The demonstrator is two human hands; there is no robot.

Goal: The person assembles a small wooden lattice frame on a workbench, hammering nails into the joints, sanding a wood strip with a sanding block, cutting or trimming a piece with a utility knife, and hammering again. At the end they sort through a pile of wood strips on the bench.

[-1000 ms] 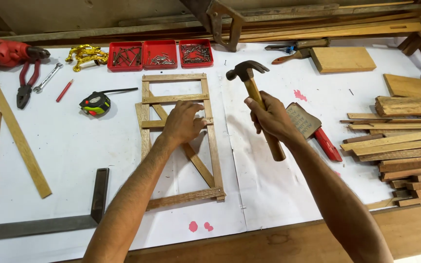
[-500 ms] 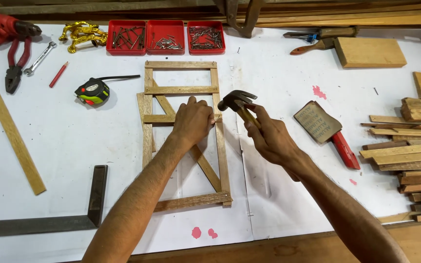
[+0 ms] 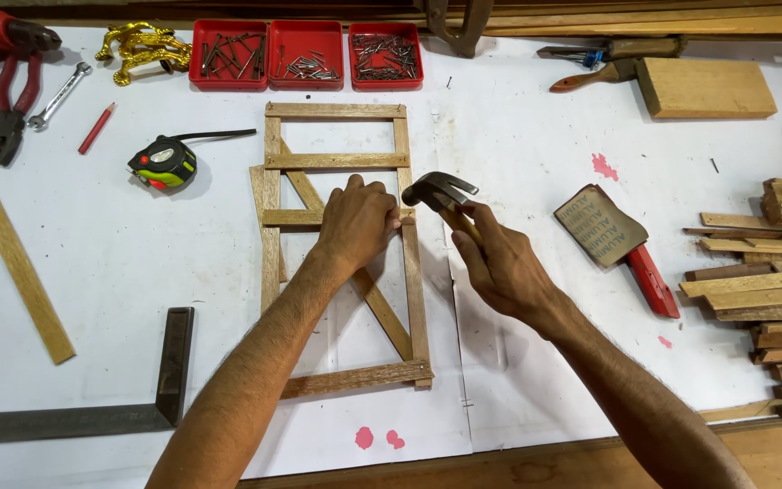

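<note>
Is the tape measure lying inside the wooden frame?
No, the tape measure lies on the white table cover left of the wooden frame, outside its slats.

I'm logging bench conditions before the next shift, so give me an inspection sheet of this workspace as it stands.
Surface: white paper-covered bench with pink paint spots.
Job's things: wooden frame lying flat; hammer with its head at the frame's right rail.
Clutter: three red trays of nails, tape measure, pliers, spanner, red pencil, steel square, sanding block, loose wood strips.
Grippers: left hand pressing on the frame's middle rail; right hand gripping the hammer handle.
Cables: nothing seen.
Surroundings: timber stacked along the far edge.
</note>
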